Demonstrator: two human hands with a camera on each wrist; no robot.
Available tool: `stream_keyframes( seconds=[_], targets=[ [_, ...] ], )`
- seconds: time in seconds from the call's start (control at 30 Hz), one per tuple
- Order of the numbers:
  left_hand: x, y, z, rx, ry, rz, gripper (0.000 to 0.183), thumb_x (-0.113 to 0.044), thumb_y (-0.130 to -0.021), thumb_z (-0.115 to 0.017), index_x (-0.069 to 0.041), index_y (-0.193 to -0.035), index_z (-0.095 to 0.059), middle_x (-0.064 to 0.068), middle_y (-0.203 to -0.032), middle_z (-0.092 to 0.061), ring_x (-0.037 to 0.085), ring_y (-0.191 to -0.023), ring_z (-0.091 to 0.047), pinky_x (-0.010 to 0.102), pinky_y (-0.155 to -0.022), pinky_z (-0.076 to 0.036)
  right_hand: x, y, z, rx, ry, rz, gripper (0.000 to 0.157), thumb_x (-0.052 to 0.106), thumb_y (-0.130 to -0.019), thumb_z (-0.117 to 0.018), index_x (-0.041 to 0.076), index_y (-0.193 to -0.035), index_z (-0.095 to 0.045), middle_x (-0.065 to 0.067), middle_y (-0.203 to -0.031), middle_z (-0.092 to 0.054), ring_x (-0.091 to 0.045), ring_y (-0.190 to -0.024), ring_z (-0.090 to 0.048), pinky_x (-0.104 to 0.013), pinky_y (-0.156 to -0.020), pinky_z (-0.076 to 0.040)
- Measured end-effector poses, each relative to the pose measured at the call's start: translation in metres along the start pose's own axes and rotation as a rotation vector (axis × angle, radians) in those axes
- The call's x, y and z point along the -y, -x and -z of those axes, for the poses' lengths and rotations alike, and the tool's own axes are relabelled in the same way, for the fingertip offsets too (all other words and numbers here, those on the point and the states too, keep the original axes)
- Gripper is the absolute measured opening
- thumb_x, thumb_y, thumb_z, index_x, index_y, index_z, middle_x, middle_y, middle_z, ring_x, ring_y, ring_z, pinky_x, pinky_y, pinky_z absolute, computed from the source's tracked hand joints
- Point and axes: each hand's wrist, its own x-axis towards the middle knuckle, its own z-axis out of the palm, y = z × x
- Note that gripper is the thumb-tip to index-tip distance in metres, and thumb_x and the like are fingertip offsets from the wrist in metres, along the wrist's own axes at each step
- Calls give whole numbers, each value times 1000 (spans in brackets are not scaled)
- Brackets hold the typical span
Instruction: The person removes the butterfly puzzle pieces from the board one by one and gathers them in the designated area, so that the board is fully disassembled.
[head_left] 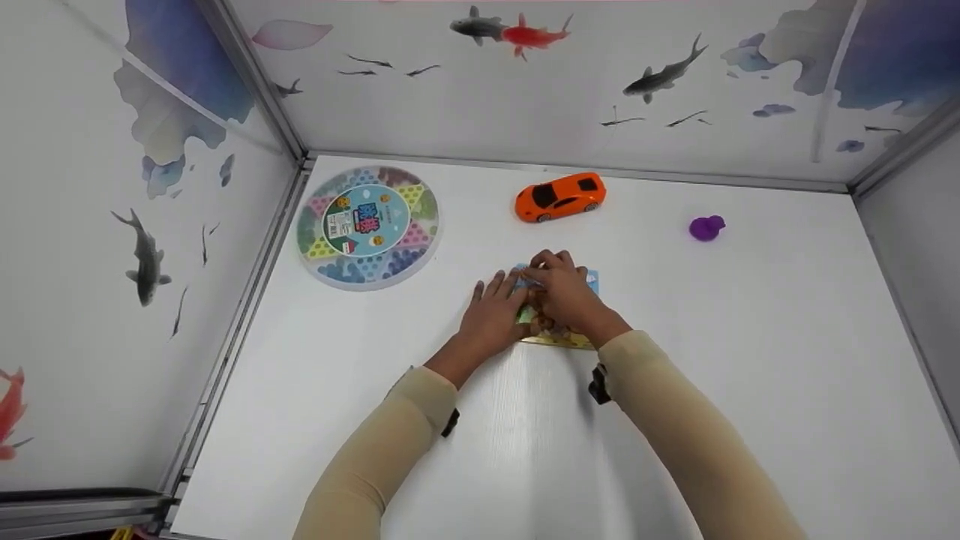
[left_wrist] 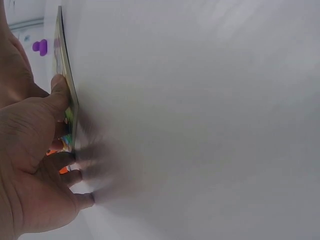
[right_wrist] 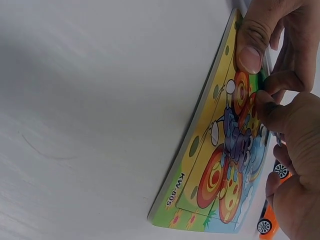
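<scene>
A butterfly jigsaw puzzle board [right_wrist: 187,167], marked KW-805 on its yellow and green border, lies on the white table in front of me. My left hand [head_left: 492,319] rests at the board's left side, fingers spread; its thumb [left_wrist: 60,90] is on the near edge and other fingertips reach the table beside it. Over the board's upper part, my right hand [head_left: 566,296] bends its fingers, its thumb tip at an orange wing of the butterfly. Both hands' fingertips come close together there. I cannot tell whether the right hand pinches a loose piece.
An orange toy car [head_left: 560,197] stands beyond the board. Back left lies a round Chinese checkers set [head_left: 367,229]; a small purple duck-shaped toy [head_left: 706,228] is at the right. Walls printed with fish [head_left: 532,36] border the table at the back and sides.
</scene>
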Motion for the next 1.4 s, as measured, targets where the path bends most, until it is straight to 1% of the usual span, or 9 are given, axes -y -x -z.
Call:
stream_keyframes(
  seconds=[0.23, 0.3, 0.47, 0.67, 0.77, 0.9, 1.17, 1.3, 1.4],
  targets=[
    [2, -2, 0, 3, 22, 4, 81, -62, -107, -64, -21, -172, -40, 3, -187, -19, 30, -175, -15, 58, -140, -18, -4, 3, 2, -11, 47, 15, 43, 17, -109, -71, 19, -152, -69, -11, -150, -60, -38, -141, -50, -68, -107, -44],
    [3, -3, -1, -1, 22, 8, 82, -63, -107, -64, -20, -172, -41, 4, -187, -19, 30, -175, -16, 58, -140, -18, -5, 4, 3, -18, 62, 16, 44, 19, -109, -71, 17, -152, -68, -11, -151, -60, -38, -142, -51, -70, -108, -45],
    [4, -4, 0, -6, 18, 11, 86, -64, -105, -66, -17, -171, -40, 5, -187, -21, 30, -174, -19, 58, -140, -20, -13, 8, 7, -39, 76, 10, 52, 25, -105, -77, 14, -154, -66, -12, -151, -62, -37, -143, -52, -74, -114, -44],
    [3, -5, 1, 4, 21, 22, 91, -65, -104, -66, -20, -175, -31, 4, -187, -19, 29, -174, -18, 57, -140, -20, -33, 21, 17, -82, 49, -11, 52, 28, -103, -78, 16, -152, -65, -12, -153, -64, -37, -143, -53, -74, -116, -41],
    [4, -5, 0, 11, 23, 30, 95, -65, -104, -67, -20, -177, -27, 2, -188, -17, 27, -174, -17, 60, -140, -18, -45, 30, 22, -95, 32, -30, 52, 31, -104, -78, 16, -152, -64, -12, -153, -63, -37, -144, -53, -75, -118, -39],
    [4, -5, -1, 8, 31, 37, 96, -66, -103, -67, -20, -178, -27, 1, -188, -17, 27, -174, -17, 64, -139, -16, -63, 43, 28, -98, 10, -72, 51, 31, -105, -77, 17, -152, -64, -11, -155, -63, -38, -147, -52, -77, -121, -35],
    [2, -2, 1, 10, 57, 29, 95, -65, -104, -67, -19, -177, -27, 2, -188, -17, 27, -175, -16, 66, -139, -15, -97, 71, 39, -137, 11, -132, 51, 23, -102, -78, 13, -151, -64, -14, -156, -63, -40, -149, -53, -80, -121, -35],
    [1, -2, 0, 8, 66, 25, 95, -63, -104, -67, -18, -177, -28, 3, -188, -18, 29, -174, -18, 67, -138, -16, -109, 81, 42, -135, -9, -169, 51, 20, -102, -77, 12, -150, -64, -16, -158, -61, -42, -152, -51, -79, -122, -34],
    [1, -3, 1, 7, 70, 23, 94, -61, -104, -68, -17, -177, -28, 4, -188, -18, 30, -174, -18, 68, -138, -16, -117, 86, 43, -128, -20, -179, 50, 18, -103, -75, 10, -151, -63, -17, -159, -59, -44, -153, -51, -79, -124, -34]
  ],
)
